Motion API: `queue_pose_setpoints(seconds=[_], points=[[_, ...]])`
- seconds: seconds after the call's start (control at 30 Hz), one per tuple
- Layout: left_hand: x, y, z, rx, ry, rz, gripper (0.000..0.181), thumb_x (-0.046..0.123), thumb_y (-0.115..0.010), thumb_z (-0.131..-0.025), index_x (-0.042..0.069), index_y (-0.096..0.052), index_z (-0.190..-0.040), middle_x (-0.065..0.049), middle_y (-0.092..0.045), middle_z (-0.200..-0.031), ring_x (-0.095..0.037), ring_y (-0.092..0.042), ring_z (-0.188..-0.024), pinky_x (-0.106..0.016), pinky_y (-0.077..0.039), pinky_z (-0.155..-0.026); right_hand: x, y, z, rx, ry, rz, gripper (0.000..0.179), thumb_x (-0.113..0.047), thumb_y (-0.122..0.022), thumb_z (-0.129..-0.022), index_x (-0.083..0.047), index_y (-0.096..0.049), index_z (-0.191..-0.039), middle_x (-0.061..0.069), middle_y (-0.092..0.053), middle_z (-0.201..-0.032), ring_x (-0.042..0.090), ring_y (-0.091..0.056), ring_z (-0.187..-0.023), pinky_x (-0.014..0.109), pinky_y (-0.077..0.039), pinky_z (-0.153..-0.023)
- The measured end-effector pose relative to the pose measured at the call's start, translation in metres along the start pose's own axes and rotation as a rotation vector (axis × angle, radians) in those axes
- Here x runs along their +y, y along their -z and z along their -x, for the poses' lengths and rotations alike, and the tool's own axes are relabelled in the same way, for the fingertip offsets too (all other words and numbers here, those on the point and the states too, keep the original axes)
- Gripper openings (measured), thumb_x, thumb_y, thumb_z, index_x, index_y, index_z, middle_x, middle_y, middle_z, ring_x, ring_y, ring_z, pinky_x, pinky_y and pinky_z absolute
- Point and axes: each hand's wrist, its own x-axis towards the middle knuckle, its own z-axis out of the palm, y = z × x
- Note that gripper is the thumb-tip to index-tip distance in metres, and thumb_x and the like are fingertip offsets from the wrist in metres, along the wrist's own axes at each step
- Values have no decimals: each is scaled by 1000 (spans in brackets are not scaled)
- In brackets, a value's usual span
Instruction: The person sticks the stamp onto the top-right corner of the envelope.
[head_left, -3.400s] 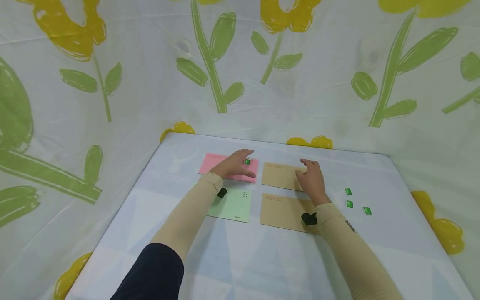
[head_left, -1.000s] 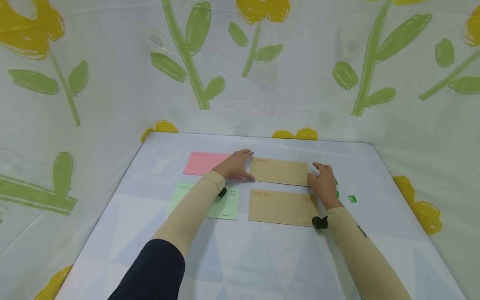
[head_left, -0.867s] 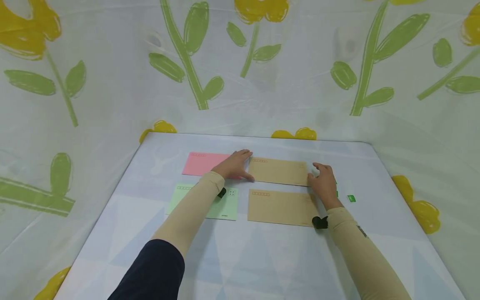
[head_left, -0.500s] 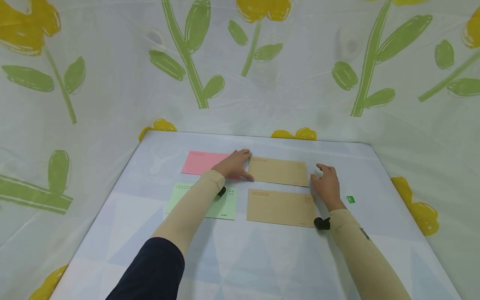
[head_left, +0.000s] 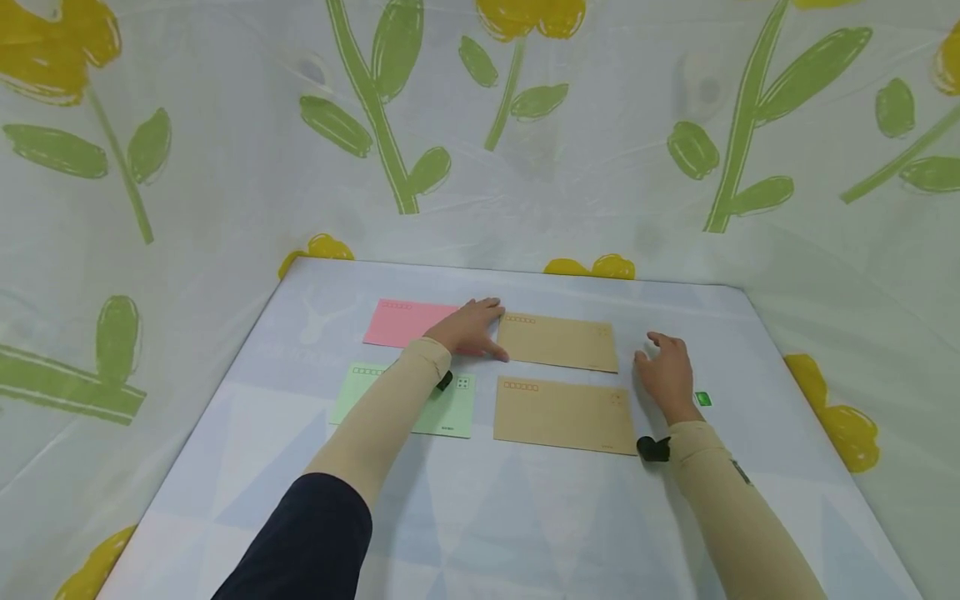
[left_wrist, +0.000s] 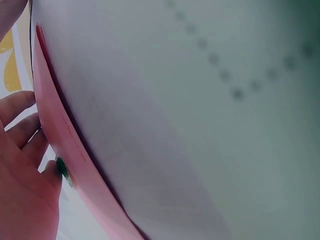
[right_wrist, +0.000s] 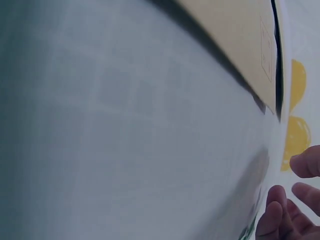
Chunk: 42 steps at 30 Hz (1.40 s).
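My left hand (head_left: 472, 327), fingers spread, lies over the right end of the pink envelope (head_left: 411, 322). In the left wrist view a green stamp (left_wrist: 64, 171) shows on that pink envelope, close beside the hand; the head view has it covered. To the right of the brown envelopes, over the table, my right hand (head_left: 666, 373) has loosely bent fingers with nothing visible between them. One green stamp (head_left: 702, 398) lies just right of it. In the right wrist view a green edge of a stamp (right_wrist: 245, 233) shows below the fingers.
Two brown envelopes, a far one (head_left: 557, 342) and a near one (head_left: 562, 415), lie between the hands. A light green envelope (head_left: 450, 408) is partly under the left forearm. Flower-patterned cloth (head_left: 585, 183) rises behind and beside the table (head_left: 480, 517).
My right hand has moved right, from over the far brown envelope to beyond its right end, hiding two stamps. The left hand has shifted slightly right over the pink envelope, covering its stamp.
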Motion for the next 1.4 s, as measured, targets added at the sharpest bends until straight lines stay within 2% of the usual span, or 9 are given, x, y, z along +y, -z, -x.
queue_pose_setpoints(seconds=[0.2, 0.47, 0.7, 0.8, 0.93, 1.4], points=[[-2, 0, -3, -3, -19, -14, 112, 65, -82, -74, 11, -33, -160, -7, -19, -169, -26, -17, -156, -39, -17, -127, 7, 4, 1, 12, -53, 28, 51, -16, -52, -100, 8, -48, -144, 33, -45, -140, 49, -47, -127, 61, -42, -106], [-4, 0, -5, 5, -28, -23, 114, 66, -82, -73, 10, -33, -160, -7, -20, -169, -23, -17, -156, -36, -16, -127, 14, 12, 4, -5, -110, 47, 51, -15, -50, -100, 8, -47, -145, 33, -45, -140, 50, -45, -129, 62, -41, -106], [-3, 1, 0, 13, -4, -3, 113, 67, -82, -72, 14, -35, -160, -4, -20, -169, -21, -17, -156, -35, -17, -127, 16, 18, 8, -34, -167, 87, 50, -17, -47, -101, 8, -47, -144, 39, -40, -139, 53, -50, -118, 61, -48, -94], [-2, 2, 1, 10, 3, -2, 112, 66, -82, -72, 15, -35, -160, -3, -20, -169, -20, -17, -156, -35, -17, -127, 18, 19, 9, -38, -176, 100, 49, -18, -47, -101, 8, -49, -142, 42, -39, -137, 51, -53, -108, 58, -51, -84], [-2, 2, 0, 6, 12, 10, 113, 66, -82, -72, 16, -34, -160, -2, -19, -170, -19, -16, -156, -35, -16, -127, 18, 20, 10, -45, -183, 115, 49, -18, -47, -101, 8, -50, -142, 41, -41, -134, 46, -53, -101, 54, -51, -77], [-7, -2, -6, 5, 10, -5, 113, 69, -82, -71, 17, -34, -160, -1, -20, -170, -20, -17, -156, -36, -16, -127, 22, 18, 7, -16, -132, 100, 44, -15, -52, -101, 6, -53, -139, 31, -55, -117, 44, -55, -104, 54, -51, -80]])
